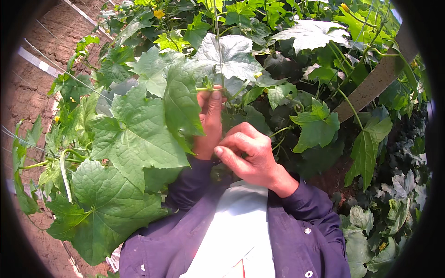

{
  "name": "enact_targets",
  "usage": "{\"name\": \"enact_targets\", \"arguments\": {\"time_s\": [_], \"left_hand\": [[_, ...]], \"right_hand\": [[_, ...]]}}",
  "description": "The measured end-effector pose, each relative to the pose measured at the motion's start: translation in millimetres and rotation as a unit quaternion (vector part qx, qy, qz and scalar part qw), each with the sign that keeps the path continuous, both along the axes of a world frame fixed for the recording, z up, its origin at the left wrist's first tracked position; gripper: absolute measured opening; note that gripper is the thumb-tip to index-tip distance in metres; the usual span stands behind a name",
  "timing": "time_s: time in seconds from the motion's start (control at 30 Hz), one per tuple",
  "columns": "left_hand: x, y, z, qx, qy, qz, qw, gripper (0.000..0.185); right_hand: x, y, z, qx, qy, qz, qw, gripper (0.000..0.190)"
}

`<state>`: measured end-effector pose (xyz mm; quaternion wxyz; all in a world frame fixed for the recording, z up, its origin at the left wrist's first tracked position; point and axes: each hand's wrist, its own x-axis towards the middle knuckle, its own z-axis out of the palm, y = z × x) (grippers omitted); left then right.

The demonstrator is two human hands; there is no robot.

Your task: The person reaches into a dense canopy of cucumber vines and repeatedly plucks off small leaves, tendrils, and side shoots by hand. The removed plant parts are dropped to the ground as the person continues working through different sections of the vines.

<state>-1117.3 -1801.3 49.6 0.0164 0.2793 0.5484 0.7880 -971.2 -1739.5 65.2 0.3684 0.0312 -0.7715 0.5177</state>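
Observation:
My left hand is raised at the centre, its thumb and fingers pinched on the green vine stem, close to a hanging string. A small green bud cluster sits just above those fingertips. Large lobed green leaves spread to the left and cover part of that hand and forearm. My right hand is lower and to the right, before my chest, with its fingers curled; whether something small lies between them cannot be told.
Dense vines with yellow flowers fill the top. A broad flat strip crosses the upper right. At the left, thin cords run before a rough brown earthen surface. More leaves stand at the lower right.

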Motion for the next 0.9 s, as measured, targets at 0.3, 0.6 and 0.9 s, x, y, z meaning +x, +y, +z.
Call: {"name": "enact_targets", "arguments": {"time_s": [0.3, 0.6, 0.9], "left_hand": [[25.8, -40.8, 15.7, -0.076, 0.052, -0.028, 0.995, 0.020], [35.0, -67.5, 23.2, -0.196, 0.141, 0.000, 0.970, 0.023], [29.6, -76.2, 3.9, -0.048, -0.023, 0.093, 0.994, 0.020]], "right_hand": [[-6.5, 23.4, 17.5, 0.102, 0.127, -0.138, 0.977, 0.027], [-19.5, 30.2, 20.5, 0.197, 0.132, -0.144, 0.961, 0.017], [12.4, 28.1, 36.2, 0.046, 0.126, -0.171, 0.976, 0.013]]}}
